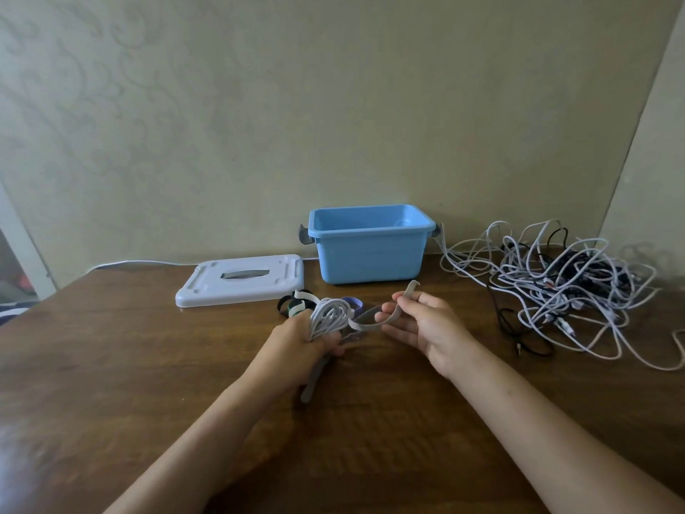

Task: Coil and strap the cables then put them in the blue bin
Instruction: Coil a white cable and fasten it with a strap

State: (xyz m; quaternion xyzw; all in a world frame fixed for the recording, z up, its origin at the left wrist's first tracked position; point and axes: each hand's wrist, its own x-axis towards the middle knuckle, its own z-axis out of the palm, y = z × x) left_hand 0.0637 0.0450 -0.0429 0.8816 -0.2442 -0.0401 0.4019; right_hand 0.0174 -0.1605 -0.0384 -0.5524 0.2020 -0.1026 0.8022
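Gripped in left hand [296, 337]: coiled white cable [330, 316], fingers curled round the bundle, loops standing up out of the fist; held just above wooden table [111, 365], near the front of blue bin [370, 246]. Pinched in right hand [426, 328]: grey strap [389, 314], thumb and forefinger closed on it near its free end, other fingers loosely spread; strap running from the coil across to the right hand, tip sticking up past the fingers. Step in hand, by judgement: strapping the coil; not yet wrapped. To do well: keep left fist tight so loops do not spring; draw strap taut; pass once round the waist of the bundle, close to the fist; press end down flat on itself. Risk: slack strap, loops slipping out. Also present: spare straps [296, 304], dark, green and purple, just behind the coil; white lid [241, 280] flat left of bin; tangled cables [563, 283], white and black, well apart at right, still loose; bin seemingly holding nothing, floor partly hidden.
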